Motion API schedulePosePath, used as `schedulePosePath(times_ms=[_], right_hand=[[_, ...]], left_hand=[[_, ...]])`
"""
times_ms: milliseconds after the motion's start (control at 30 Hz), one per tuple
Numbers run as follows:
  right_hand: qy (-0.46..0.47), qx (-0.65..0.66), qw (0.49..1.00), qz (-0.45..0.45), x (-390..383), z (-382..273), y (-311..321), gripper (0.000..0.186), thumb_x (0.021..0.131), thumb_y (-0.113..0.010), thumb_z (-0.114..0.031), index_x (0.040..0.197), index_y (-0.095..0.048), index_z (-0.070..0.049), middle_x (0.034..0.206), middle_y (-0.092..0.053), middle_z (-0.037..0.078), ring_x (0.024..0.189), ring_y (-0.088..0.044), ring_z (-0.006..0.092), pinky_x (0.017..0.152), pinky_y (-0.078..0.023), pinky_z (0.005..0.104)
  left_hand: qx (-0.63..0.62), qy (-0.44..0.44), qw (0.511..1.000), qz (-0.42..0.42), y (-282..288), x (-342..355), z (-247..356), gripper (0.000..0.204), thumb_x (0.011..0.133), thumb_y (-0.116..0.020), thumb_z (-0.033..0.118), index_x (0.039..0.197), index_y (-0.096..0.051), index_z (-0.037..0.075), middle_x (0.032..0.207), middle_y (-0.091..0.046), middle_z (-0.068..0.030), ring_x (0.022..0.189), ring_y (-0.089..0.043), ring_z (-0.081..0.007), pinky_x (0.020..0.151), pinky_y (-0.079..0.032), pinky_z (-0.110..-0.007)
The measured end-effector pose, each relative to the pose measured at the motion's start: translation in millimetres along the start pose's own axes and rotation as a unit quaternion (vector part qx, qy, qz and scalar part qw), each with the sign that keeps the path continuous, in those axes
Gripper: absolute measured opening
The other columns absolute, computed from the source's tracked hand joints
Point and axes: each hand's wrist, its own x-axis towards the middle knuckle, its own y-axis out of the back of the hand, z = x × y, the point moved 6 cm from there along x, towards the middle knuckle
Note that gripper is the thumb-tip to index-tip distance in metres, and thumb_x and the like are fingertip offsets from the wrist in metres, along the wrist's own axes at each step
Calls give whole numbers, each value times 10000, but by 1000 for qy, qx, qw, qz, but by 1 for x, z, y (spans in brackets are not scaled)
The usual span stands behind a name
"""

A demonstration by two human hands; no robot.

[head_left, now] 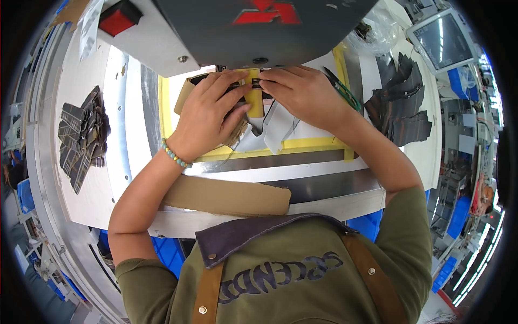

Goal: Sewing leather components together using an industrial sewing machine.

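Here, my left hand (208, 110) lies spread, my right hand (305, 97) bunched, at the dark piece (256, 83) on the yellow strip (254, 105) below the machine (264, 35) — probably steadying it; whether fingers pinch, I can't tell. Cloth piles (81, 135) flank me — likely for reach.

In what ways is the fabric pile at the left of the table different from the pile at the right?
The left pile shows pale crossing lines; the right pile has brownish stripes. The left pile's pieces lie jumbled at many angles; the right pile's overlap, fanned out. Both are dark fabric on the white table.
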Motion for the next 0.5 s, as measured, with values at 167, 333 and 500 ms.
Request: schedulePosePath(times_ms=[167,333,500], right_hand=[[47,-26,999,-3,7,-5,3,143,815,-753,-78,948,-741,-26,1070,-707,38,996,-728,198,798,-641,322],[112,-54,989,-84,8,-3,-4,178,832,-789,-109,982,-786,-14,1141,-741,55,1099,-726,216,866,-659,338],[167,-56,981,-80,9,-2,-2,222,809,-795,-135,1004,-793,-28,1147,-733,34,1125,-718,203,913,-648,320]], left_hand=[[-10,3,1000,-6,0,-3,0,332,899,-808,111,1214,-750,22,1409,-675,-139,1241,-656,-364,1043,-544,-451],[-12,-8,1000,5,2,-2,-1,307,914,-796,133,1201,-754,31,1413,-668,-127,1208,-653,-351,1025,-547,-446],[-9,-10,1000,16,4,-2,0,277,920,-791,143,1176,-764,42,1409,-667,-118,1170,-656,-334,1010,-555,-441]])
